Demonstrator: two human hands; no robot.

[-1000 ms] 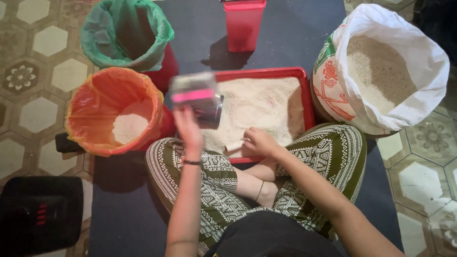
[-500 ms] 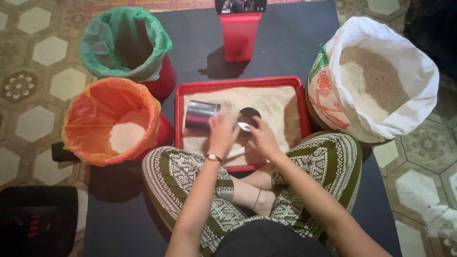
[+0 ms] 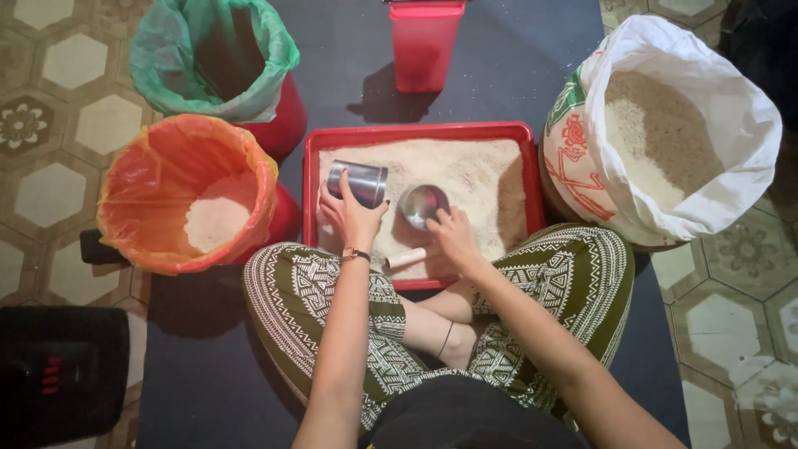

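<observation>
- I see my left hand (image 3: 352, 218) grasping a steel cup (image 3: 357, 183), tilted over the red tray (image 3: 532, 179) of rice at frame centre.
- My right hand (image 3: 453, 237) grips a metal scoop (image 3: 422, 204) by its pale handle, its bowl resting on the rice.
- An orange-lined bucket (image 3: 158, 166) with some rice sits at left; an open white sack (image 3: 731, 108) at upper right.

We wear loose green trousers (image 3: 573, 283) patterned with white geometric bands, a dark top (image 3: 465, 420), a slim wristband (image 3: 355, 254) on our left wrist, and a thin anklet (image 3: 447, 339); our arms are bare.
</observation>
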